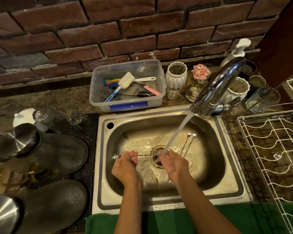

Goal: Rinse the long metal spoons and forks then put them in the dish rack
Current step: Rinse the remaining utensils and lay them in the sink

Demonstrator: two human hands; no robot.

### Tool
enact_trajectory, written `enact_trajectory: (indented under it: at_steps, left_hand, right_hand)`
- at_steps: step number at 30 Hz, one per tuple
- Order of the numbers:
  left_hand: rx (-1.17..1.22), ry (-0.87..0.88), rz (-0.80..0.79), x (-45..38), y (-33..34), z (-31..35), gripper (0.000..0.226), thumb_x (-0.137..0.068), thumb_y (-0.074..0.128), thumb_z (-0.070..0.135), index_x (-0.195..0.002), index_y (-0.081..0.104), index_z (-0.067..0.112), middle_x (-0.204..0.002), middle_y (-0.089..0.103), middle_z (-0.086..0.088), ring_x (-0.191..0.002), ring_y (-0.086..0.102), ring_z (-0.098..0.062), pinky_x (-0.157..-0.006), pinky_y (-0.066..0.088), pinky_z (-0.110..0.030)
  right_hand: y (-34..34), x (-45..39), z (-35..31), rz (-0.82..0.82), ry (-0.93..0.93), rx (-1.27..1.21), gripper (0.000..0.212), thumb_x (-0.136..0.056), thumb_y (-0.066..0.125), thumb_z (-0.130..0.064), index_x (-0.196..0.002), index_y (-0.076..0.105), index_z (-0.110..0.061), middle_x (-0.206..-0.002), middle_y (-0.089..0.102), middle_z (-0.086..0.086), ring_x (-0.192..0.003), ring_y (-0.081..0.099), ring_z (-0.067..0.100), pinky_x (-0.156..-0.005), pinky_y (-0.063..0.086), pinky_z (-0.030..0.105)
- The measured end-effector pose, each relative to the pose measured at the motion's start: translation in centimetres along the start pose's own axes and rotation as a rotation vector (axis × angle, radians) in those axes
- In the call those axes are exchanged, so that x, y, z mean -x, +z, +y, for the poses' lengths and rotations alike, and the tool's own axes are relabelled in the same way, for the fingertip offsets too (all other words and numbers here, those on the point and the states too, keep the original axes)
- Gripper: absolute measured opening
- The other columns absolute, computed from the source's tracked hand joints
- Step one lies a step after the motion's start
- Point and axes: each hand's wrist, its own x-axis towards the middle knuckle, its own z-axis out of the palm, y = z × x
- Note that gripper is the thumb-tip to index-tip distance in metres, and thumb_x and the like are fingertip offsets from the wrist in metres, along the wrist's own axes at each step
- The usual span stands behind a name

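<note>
Far left of the sink point(233, 188), two dark, bumpy plates point(57, 149) lie on a black mat full of little holes point(90, 166), with shiny round metal lids point(15, 141) resting on them. Two clear glasses point(78, 119) sit upside down at the back of the mat.

Behind the sink stands a see-through plastic box point(125, 105) with a blue clip. It holds a white foam brush point(127, 80), a gray wire scrubber point(106, 94) and a pink-handled tool.

The sink is a shiny metal bowl with round corners, wet inside. Over its middle, the left hand point(125, 164) has its fingers curled around one long thin metal spoon point(145, 155). The spoon has a twisted stem and lies flat, pointing left and right, just above the drain point(159, 157). The right hand point(173, 162) pinches the spoon's other end with curled fingers. A smooth stream of water point(179, 130) falls on that end. Just right of the stream, two more long spoons point(189, 142) with small round tips lie side by side on the sink floor.

At the sink's back right corner rises a curved shiny tap point(216, 86). Near it are ribbed white pots point(176, 75), a pink flower point(201, 71) and a white pump bottle point(235, 53).

Right of the sink sits a white wire dish rack point(260, 149) with wavy bars. A green cloth point(176, 222) lies along the sink's front edge.
</note>
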Motion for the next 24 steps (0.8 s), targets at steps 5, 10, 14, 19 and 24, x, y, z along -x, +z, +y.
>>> enact_trajectory:
  at_steps: [5,10,14,19,24]
  left_hand:
    - [-0.407,0.059,-0.263,2.9,2.7,-4.4,0.019,-0.097,0.06,0.012,-0.081,0.067,0.007,-0.078,0.074,-0.012,-0.069,0.069,-0.021,-0.061,0.059,-0.033]
    - [-0.75,0.209,-0.427,3.5,4.5,-6.6,0.017,-0.098,0.061,0.013,-0.085,0.072,0.011,-0.075,0.072,-0.008,-0.07,0.072,-0.028,-0.06,0.061,-0.04]
    - [-1.005,0.34,-0.455,2.9,4.3,-6.9,0.017,-0.096,0.064,0.02,-0.094,0.074,0.006,-0.073,0.068,-0.002,-0.067,0.067,-0.018,-0.052,0.044,-0.022]
    - [-1.055,0.306,-0.447,2.5,4.5,-6.8,0.012,-0.094,0.068,0.02,-0.086,0.072,0.012,-0.071,0.067,0.0,-0.068,0.069,-0.021,-0.058,0.053,-0.029]
    - [-1.065,0.307,-0.474,2.3,5.4,-7.1,0.01,-0.092,0.068,0.016,-0.084,0.07,0.012,-0.071,0.064,0.002,-0.071,0.065,-0.022,-0.059,0.047,-0.029]
  right_hand:
    - [-2.1,-0.7,-0.2,-0.029,0.038,0.178,0.016,-0.095,0.062,-0.006,-0.108,0.062,0.004,-0.105,0.073,0.022,-0.092,0.075,0.029,-0.076,0.059,0.034]
    - [-4.7,-1.2,-1.5,0.299,-0.284,0.997,0.006,-0.092,0.067,-0.015,-0.092,0.063,-0.011,-0.095,0.068,0.012,-0.081,0.064,0.023,-0.066,0.049,0.027]
    - [-4.8,0.0,-0.6,0.044,-0.439,1.367,0.016,-0.095,0.062,-0.012,-0.081,0.062,-0.02,-0.089,0.069,0.005,-0.082,0.065,0.018,-0.068,0.049,0.023]
    - [-4.9,-0.6,0.3,-0.053,-0.53,1.561,0.018,-0.097,0.05,-0.006,-0.103,0.066,-0.01,-0.106,0.066,0.015,-0.09,0.051,0.017,-0.086,0.044,0.033]
    - [-4.6,-1.2,0.1,0.017,-0.493,1.622,0.017,-0.097,0.051,-0.007,-0.106,0.065,-0.01,-0.106,0.068,0.012,-0.1,0.064,0.029,-0.087,0.052,0.036]
